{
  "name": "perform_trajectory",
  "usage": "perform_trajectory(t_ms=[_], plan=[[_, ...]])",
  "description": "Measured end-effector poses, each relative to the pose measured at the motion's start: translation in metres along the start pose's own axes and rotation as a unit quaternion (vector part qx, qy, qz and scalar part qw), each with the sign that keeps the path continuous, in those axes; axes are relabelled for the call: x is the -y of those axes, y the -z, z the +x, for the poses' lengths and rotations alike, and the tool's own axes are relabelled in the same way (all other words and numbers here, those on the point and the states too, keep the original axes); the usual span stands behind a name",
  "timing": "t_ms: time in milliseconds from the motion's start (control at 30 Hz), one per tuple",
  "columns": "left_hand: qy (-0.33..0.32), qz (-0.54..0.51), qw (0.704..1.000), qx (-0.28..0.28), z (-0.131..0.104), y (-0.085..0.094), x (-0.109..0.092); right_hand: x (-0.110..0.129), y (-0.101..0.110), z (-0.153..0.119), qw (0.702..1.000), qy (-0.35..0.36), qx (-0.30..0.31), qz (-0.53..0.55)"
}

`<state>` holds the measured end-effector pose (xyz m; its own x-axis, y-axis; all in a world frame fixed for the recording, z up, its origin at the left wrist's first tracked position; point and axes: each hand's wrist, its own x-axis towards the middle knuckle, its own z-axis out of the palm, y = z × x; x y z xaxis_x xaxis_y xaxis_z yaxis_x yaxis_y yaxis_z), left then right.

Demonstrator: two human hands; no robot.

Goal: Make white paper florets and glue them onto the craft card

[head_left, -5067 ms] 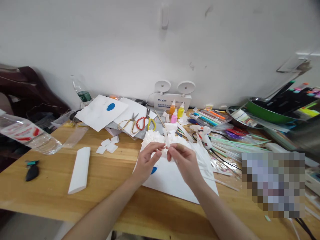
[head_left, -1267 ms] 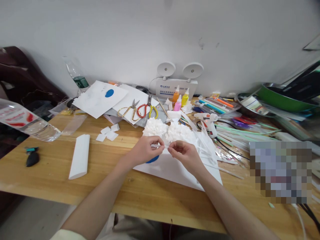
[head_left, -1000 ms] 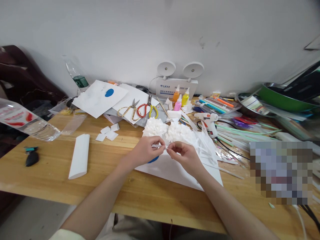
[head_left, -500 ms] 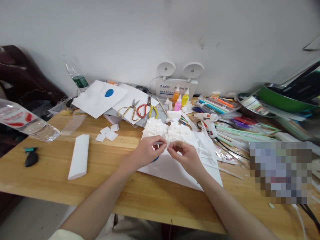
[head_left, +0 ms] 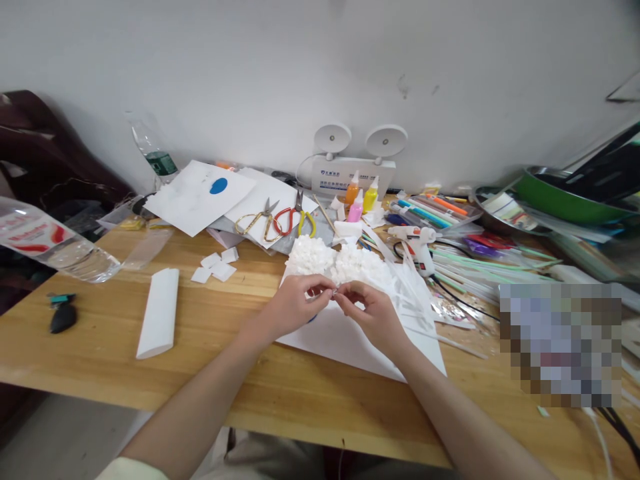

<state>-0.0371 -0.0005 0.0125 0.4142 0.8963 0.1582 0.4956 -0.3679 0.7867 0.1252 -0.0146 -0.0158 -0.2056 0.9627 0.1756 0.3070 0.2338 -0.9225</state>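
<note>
So the white sheet (head_left: 345,343) on the worktop (head_left: 100,360) is basically home base here. Both hands hover over the middle of it, fingertips meeting. The left hand (head_left: 295,307) has a really narrow grip, thumb and forefinger pinched on one side of a tiny pale piece (head_left: 335,291). The right hand (head_left: 367,310) has the same kind of tight pinch on the other side, its remaining fingers loosely curled. The piece itself is mostly hidden, so its shape is anyone's guess.

On the far part of the sheet sit two fluffy white heaps (head_left: 311,255), with loose white strips (head_left: 413,293) along its right side. Just past its far right corner there's a glue gun (head_left: 419,248). Left of the sheet: small white squares (head_left: 223,271) and, further out, a folded white paper (head_left: 159,310).
</note>
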Motion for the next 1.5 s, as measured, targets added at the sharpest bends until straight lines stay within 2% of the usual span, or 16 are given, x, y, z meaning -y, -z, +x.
perform_trajectory(t_ms=[300,600,833,1033,1167,1333,1500], plan=[[0.007,-0.019,1.000,-0.009,-0.0014,-0.0013,-0.0018,0.0021,-0.0012,-0.0003,0.998,0.012,-0.035,-0.057],[0.023,-0.067,0.997,0.010,-0.0019,-0.0025,-0.0003,0.0022,-0.0040,-0.0020,0.990,0.037,-0.088,-0.102],[0.048,-0.102,0.993,0.018,-0.0021,-0.0025,-0.0032,-0.0004,-0.0083,-0.0062,0.968,0.132,-0.160,-0.144],[0.045,-0.118,0.992,0.021,-0.0012,-0.0033,-0.0029,-0.0026,-0.0095,-0.0078,0.949,0.168,-0.202,-0.172],[0.061,-0.134,0.989,0.001,-0.0007,-0.0028,-0.0014,0.0012,-0.0070,-0.0057,0.968,0.128,-0.165,-0.141],[0.056,-0.096,0.993,-0.034,-0.0002,-0.0026,-0.0016,0.0050,-0.0048,-0.0049,0.991,0.074,-0.087,-0.074],[0.039,-0.076,0.996,-0.026,-0.0001,-0.0059,0.0003,0.0034,-0.0055,-0.0046,0.998,0.053,-0.035,-0.028]])
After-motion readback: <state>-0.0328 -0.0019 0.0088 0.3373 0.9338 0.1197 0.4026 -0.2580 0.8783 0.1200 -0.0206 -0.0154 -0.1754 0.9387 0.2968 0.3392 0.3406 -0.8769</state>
